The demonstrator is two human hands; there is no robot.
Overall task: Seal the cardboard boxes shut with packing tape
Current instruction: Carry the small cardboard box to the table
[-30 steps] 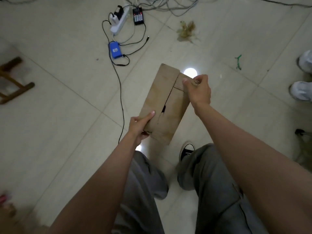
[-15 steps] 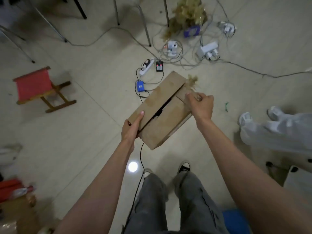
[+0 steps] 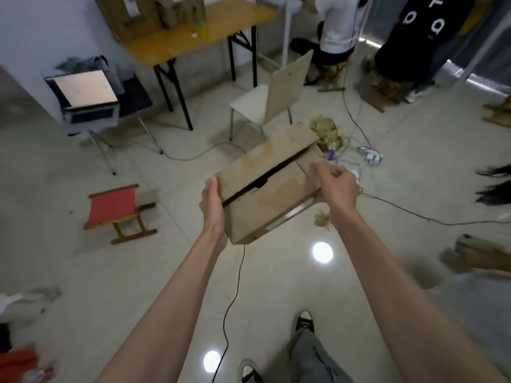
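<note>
We hold the cardboard box (image 3: 266, 183) up in mid-air, above the tiled floor (image 3: 154, 272), tilted, top flaps toward us. Flaps nearly closed; dark gap runs along the centre seam, no tape visible on it.

Left hand (image 3: 212, 205): fingers mostly straight, thumb up along the box's near-left edge, palm pressed to that side. Right hand (image 3: 336, 186): fingers curled, gripping the box's right end at the flap corner; what's in the fist beyond cardboard — can't tell.

Surroundings, w/ some motion blur:
- Black cable (image 3: 235, 294) trails on floor below box, runs btwn our arms toward our shoes (image 3: 304, 322).
- Red folding stool (image 3: 117, 210) left of box, well apart.
- White chair (image 3: 276, 95) behind box; straw-like packing filler (image 3: 325, 131) and power strips w/ cords just past the box's far corner.
- Yellow-topped desk (image 3: 204, 31) at back, cartons on it. Open laptop (image 3: 85, 98) on a 2nd chair, far left.
- Seated person in white shirt (image 3: 336, 26) top right, back to us.
- More filler scraps (image 3: 322, 218) on floor under our right wrist.
</note>
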